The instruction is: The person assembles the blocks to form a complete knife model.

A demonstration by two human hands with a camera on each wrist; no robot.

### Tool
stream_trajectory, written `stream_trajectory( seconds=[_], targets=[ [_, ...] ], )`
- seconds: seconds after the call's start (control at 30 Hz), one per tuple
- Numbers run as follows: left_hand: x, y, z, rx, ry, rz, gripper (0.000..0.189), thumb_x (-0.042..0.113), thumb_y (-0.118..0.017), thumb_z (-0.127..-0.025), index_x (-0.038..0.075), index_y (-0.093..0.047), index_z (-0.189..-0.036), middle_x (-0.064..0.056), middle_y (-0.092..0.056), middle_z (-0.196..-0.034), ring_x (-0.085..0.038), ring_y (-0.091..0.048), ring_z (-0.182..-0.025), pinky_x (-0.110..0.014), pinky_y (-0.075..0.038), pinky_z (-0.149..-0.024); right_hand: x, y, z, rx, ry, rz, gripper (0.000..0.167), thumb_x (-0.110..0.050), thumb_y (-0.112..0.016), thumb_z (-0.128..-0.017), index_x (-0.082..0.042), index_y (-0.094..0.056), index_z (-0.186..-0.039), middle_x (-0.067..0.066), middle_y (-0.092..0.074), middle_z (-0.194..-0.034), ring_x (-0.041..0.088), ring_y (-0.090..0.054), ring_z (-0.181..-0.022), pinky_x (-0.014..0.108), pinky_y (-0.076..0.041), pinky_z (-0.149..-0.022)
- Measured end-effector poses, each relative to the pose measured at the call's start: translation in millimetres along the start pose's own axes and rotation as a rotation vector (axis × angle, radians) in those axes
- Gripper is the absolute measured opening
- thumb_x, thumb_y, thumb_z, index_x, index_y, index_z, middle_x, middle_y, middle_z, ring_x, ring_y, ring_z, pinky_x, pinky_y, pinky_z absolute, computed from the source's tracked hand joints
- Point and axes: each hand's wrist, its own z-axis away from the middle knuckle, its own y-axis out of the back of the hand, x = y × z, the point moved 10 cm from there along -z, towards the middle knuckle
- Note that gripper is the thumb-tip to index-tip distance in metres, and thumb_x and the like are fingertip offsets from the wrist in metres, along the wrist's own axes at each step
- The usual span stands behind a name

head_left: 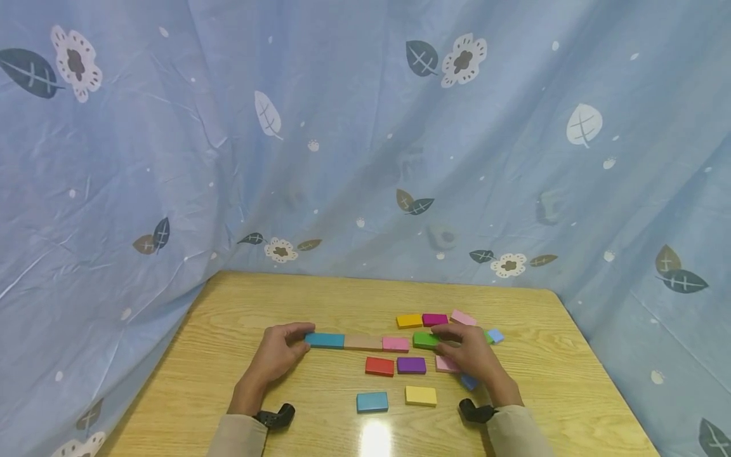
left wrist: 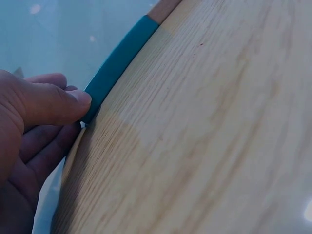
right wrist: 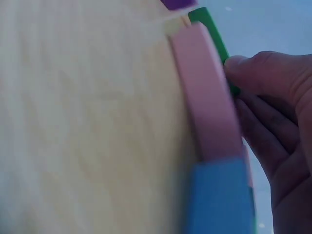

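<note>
My left hand [head_left: 276,353] pinches the left end of a teal block [head_left: 325,341] between thumb and fingers; the left wrist view shows the thumb on the teal block's [left wrist: 119,66] end. A tan block [head_left: 363,343] and a pink block [head_left: 395,344] continue the row end to end. Across a small gap to the right, my right hand [head_left: 477,357] grips a green block [head_left: 425,341] by its right end. In the right wrist view, a pink block [right wrist: 207,92] partly hides the green block [right wrist: 209,29].
Red [head_left: 379,366] and purple [head_left: 411,365] blocks lie nearer, with light-blue [head_left: 372,402] and yellow [head_left: 421,396] ones closer still. Orange [head_left: 408,321], magenta [head_left: 435,320] and light-pink [head_left: 463,317] blocks lie behind. A blue block [head_left: 469,381] sits below the right hand. Patterned cloth [head_left: 354,158] surrounds the wooden table [head_left: 251,298].
</note>
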Motion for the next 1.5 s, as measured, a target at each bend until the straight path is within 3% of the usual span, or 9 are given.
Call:
stream_trajectory(
  seconds=[0.2, 0.5, 0.77, 1.07, 1.5],
  targets=[
    [0.7, -0.2, -0.6, -0.005, 0.008, 0.01, 0.043, -0.002, -0.08, -0.096, 0.01, -0.077, -0.137, -0.008, -0.078, -0.136, -0.031, -0.074, -0.128, -0.049, -0.061, -0.109, 1.5, -10.7, 0.4, -0.011, -0.064, -0.061, 0.035, 0.002, -0.086, -0.091, -0.002, -0.08, -0.125, 0.013, -0.081, -0.121, 0.035, -0.079, -0.115, 0.039, -0.067, -0.097],
    [0.4, -0.5, -1.5, -0.006, 0.009, 0.014, 0.043, -0.003, -0.079, -0.097, 0.011, -0.077, -0.138, -0.008, -0.077, -0.137, -0.03, -0.073, -0.129, -0.047, -0.061, -0.109, 6.3, -14.8, 6.5, -0.011, -0.117, -0.075, 0.038, 0.003, -0.084, -0.092, -0.005, -0.08, -0.13, 0.011, -0.08, -0.127, 0.03, -0.078, -0.118, 0.027, -0.065, -0.096],
    [0.3, -0.1, -0.4, 0.007, -0.008, 0.016, 0.043, -0.005, -0.08, -0.095, 0.009, -0.078, -0.136, -0.01, -0.078, -0.135, -0.033, -0.074, -0.127, -0.048, -0.062, -0.107, 4.4, -18.1, 7.4, -0.011, -0.108, -0.09, 0.037, 0.002, -0.084, -0.092, -0.006, -0.08, -0.128, 0.011, -0.08, -0.127, 0.031, -0.079, -0.118, 0.022, -0.064, -0.095],
    [1.1, 0.6, 0.0, 0.004, -0.007, 0.016, 0.043, -0.004, -0.08, -0.095, 0.009, -0.078, -0.136, -0.009, -0.078, -0.135, -0.031, -0.074, -0.129, -0.048, -0.061, -0.109, 1.4, -22.7, 8.9, -0.033, -0.058, -0.103, 0.035, 0.002, -0.081, -0.095, -0.003, -0.079, -0.13, 0.016, -0.079, -0.129, 0.037, -0.078, -0.119, 0.032, -0.066, -0.096],
    [-0.5, 1.2, 1.9, 0.003, 0.007, 0.02, 0.043, -0.004, -0.08, -0.095, 0.011, -0.078, -0.136, -0.008, -0.078, -0.136, -0.03, -0.074, -0.13, -0.048, -0.06, -0.11, 0.7, -24.6, 10.5, -0.039, -0.046, -0.095, 0.037, 0.003, -0.081, -0.094, -0.002, -0.078, -0.131, 0.016, -0.079, -0.129, 0.036, -0.078, -0.119, 0.031, -0.066, -0.097]
  ],
)
